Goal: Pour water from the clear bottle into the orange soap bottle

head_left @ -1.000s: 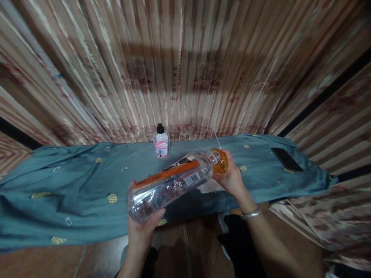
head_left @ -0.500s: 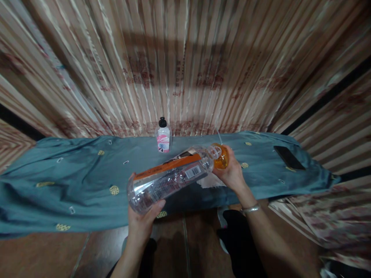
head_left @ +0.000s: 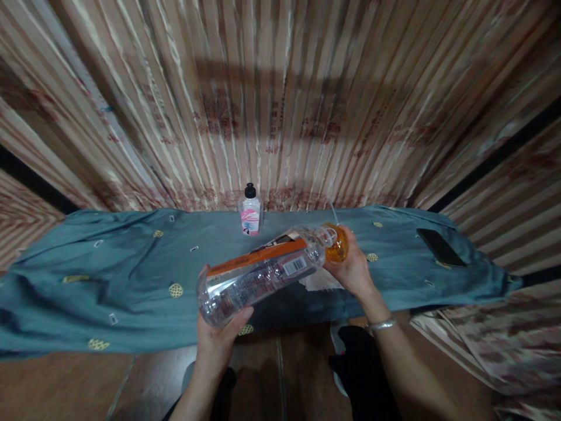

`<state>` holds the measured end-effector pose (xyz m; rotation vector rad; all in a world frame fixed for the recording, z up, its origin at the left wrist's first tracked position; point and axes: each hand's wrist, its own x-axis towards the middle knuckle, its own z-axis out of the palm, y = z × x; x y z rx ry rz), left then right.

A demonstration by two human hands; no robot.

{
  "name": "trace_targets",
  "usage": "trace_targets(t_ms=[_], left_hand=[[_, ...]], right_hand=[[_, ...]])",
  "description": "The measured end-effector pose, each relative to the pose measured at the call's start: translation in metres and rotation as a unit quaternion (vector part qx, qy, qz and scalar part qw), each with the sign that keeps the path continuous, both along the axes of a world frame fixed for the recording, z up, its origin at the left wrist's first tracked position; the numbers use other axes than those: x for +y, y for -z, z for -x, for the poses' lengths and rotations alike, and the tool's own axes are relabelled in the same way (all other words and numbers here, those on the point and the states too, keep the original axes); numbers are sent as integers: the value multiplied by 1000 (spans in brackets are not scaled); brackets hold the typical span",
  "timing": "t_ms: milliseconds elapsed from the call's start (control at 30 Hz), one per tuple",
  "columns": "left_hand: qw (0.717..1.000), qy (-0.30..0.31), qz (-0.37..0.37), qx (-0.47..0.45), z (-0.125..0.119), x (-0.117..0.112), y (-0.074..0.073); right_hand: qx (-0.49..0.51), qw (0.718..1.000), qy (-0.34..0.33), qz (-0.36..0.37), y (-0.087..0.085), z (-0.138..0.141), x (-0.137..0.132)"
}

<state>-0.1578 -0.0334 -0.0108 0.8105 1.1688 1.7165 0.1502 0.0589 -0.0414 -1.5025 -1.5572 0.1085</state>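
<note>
My left hand grips the base of a large clear plastic bottle with an orange label, tipped on its side so its neck points right. My right hand is closed round a small orange-tinted container, held against the bottle's mouth. Both are held above a surface covered with a teal cloth. A thin straw-like tube rises behind the container. A pale scrap of paper or cloth lies on the teal cloth under my right hand.
A small bottle with a black cap and pink label stands at the back of the cloth. A dark phone lies at the cloth's right end. Striped curtains hang behind and at both sides. Brown tiled floor shows below.
The two hands keep the same hold on the bottle and the container. Only the camera has shifted a little, so everything sits slightly differently in the picture.
</note>
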Motion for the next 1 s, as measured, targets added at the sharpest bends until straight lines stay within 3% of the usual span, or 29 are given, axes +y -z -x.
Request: trace_targets(t_ms=[133,400,1000], left_hand=[[1000,5,4,-13,-1,0,-1],[1000,5,-10,25,4,1,9],[999,19,2,26,4,0,3]], right_hand=[[1,1000,-5,5,0,0,0],[-13,1000,-3,-2,0,0,1],[11,1000,-2,8,-2,2,0]])
